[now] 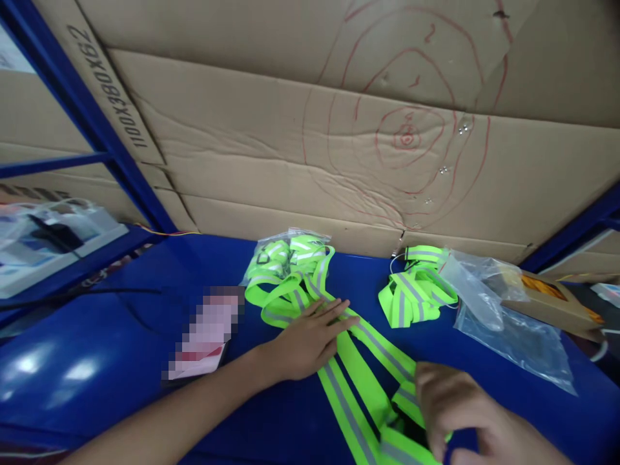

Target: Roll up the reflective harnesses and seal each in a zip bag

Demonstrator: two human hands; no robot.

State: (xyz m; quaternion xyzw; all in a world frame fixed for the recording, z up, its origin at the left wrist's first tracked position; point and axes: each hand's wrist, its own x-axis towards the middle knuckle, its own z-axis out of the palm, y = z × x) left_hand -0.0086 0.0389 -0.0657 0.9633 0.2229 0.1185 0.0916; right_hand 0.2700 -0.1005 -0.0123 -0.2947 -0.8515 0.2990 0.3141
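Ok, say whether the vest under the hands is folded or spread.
Spread: the vest lies in flat bands on the table, left hand pressing it.

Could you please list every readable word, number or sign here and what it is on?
"1100X380X62": printed upside down on the cardboard strip.
Red pen rings on the cardboard wall: marks only, nothing legible.
Pixelated card: unreadable.
Neon strap: no print.

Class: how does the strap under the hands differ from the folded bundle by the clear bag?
The strap lies stretched out; the bundle is folded up. The left hand presses the strap, the right hand grips it; no hand touches the bundle. Both are neon green with grey stripes.
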